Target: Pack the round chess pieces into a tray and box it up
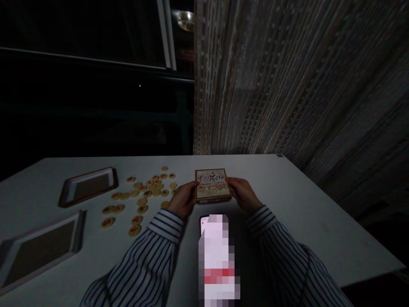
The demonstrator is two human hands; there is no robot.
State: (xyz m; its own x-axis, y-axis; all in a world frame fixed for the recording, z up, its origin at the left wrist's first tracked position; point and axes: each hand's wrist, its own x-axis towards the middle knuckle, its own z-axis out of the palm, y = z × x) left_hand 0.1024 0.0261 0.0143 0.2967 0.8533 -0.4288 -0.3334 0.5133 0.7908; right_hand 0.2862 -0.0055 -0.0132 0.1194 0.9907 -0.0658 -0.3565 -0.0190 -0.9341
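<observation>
A small Chinese chess box, printed with dark lettering and edged in brown, is held between my two hands over the white table. My left hand grips its left side and my right hand its right side, thumbs near the top face. Round wooden chess pieces, several with red or dark characters, lie scattered to the left of my left hand. Just below the box, between my forearms, is a phone with a lit screen, mostly blurred out.
On the left of the white table lie two shallow open trays, a brown-rimmed one farther back and a larger pale-rimmed one nearer. A striped curtain hangs behind the table's far edge. The surroundings are dark.
</observation>
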